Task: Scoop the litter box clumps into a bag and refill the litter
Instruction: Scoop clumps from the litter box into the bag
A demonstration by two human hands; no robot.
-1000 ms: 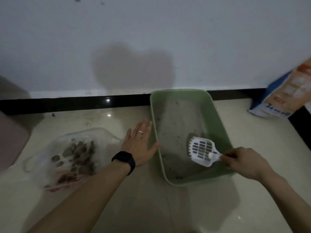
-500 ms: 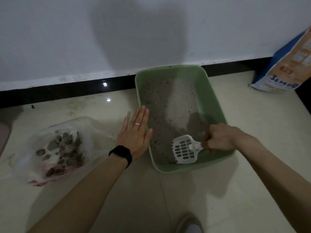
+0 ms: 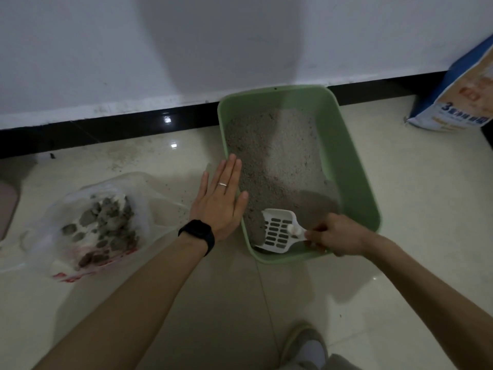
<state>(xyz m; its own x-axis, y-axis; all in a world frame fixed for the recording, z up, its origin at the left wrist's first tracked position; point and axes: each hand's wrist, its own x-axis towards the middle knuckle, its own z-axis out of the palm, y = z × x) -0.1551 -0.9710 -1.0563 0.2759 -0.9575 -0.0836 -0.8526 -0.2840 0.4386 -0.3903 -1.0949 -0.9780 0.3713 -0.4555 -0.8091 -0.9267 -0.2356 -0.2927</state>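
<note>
Green litter box (image 3: pixel 352 166) stands on the tiled floor against the skirting, holding grey litter (image 3: pixel 272 156).

Left hand (image 3: pixel 218 201): fingers straight and together, palm flat at the box's left rim. Judged to be bracing it, since stiff plastic will likely slide on glossy tile.

Right hand (image 3: pixel 336 236): grip curled round the handle of the white slotted scoop (image 3: pixel 277 233), whose blade lies in the box's near corner. The scoop looks light and rigid; the handle is the proper hold.

Clear plastic bag (image 3: pixel 149 188) lies on the floor left of the box, holding grey clumps (image 3: pixel 106 222). The film is thin and limp (likely to sag under load), so lift it by the mouth.

Blue-and-orange litter sack (image 3: pixel 458 102) stands at far right; probably heavy and soft-sided, wanting two hands.

Writing: a large "3" on the sack, the characters after it unreadable; red print on the bag illegible.
</note>
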